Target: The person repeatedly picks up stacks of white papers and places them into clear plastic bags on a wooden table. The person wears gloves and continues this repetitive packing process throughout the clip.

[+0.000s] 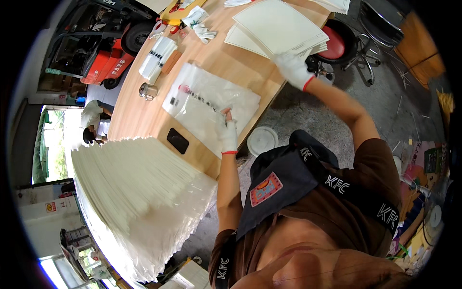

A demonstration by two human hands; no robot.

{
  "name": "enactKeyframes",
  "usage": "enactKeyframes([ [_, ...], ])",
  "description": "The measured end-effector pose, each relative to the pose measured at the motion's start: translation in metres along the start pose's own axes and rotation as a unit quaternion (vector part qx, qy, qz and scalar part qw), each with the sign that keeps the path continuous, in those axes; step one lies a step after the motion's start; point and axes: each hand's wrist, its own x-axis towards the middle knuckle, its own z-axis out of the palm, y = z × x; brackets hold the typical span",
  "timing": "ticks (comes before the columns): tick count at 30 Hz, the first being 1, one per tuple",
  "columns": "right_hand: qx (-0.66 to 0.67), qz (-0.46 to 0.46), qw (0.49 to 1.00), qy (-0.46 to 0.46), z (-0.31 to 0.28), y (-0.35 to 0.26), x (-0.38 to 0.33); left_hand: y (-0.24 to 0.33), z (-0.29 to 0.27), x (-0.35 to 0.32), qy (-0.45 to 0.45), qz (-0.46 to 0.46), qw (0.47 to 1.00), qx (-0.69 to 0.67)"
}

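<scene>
At 7 to 8 o'clock from the clear plastic bags [204, 107], taking 12 as the top of the head view, tall white stack [134, 178] in clear wrap, big, fanned edge up. Jar [147, 90] at 9 to 10, black phone [178, 140] at 7 to 8, between bags and tall stack. Bags lie flat in a pile on the wooden table [219, 53], long axis roughly 10 to 4. Left hand [227, 131], gloved with a bare fingertip showing, over their 4 to 5 o'clock edge, fingers bent, pointing to 12; can't tell if plastic is pinched or just touched. Cream sheets [279, 26] at 1 to 2 from the bags, apart from them, loosely squared pile, top sheet's long axis about 10 to 4, so near parallel to the bags. Right hand [292, 70], gloved, blurred, at the sheets' 5 o'clock edge, arm coming in from 4; fingertips hidden, can't tell if it grips a sheet. Key relation: left hand nearer the bags, right hand nearer the sheets, bare wood between the two piles, sheets at about 1 o'clock from left hand and 11 to 12 from right hand
</scene>
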Motion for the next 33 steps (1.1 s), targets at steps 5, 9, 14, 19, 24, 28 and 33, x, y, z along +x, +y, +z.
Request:
enactKeyframes([
  [5, -0.012, -0.176, 0.983, 0.041, 0.021, 0.065, 0.026, -0.005, 0.033, 0.025, -0.073, 0.016, 0.996, -0.045],
  [9, -0.103, -0.246, 0.963, 0.036, 0.012, 0.066, 0.033, 0.002, 0.059, 0.046, -0.142, 0.048, 0.987, -0.058],
  [14, -0.125, -0.335, 0.927, 0.114, -0.024, 0.047, 0.027, 0.008, 0.086, 0.063, -0.244, -0.085, 0.941, -0.221],
  [19, 0.145, -0.317, 0.936, 0.053, -0.078, -0.036, -0.079, 0.002, 0.102, 0.065, -0.151, -0.273, 0.901, -0.301],
  [24, 0.414, 0.139, 0.900, 0.016, -0.004, 0.043, -0.098, 0.040, 0.053, 0.045, -0.249, -0.212, 0.927, -0.184],
  [28, 0.864, 0.144, 0.446, -0.184, 0.008, 0.016, -0.095, 0.045, 0.054, 0.023, -0.231, -0.081, 0.969, 0.039],
  [33, 0.509, 0.152, 0.837, -0.131, -0.003, -0.042, -0.095, 0.066, 0.104, -0.029, -0.290, 0.037, 0.851, 0.437],
])
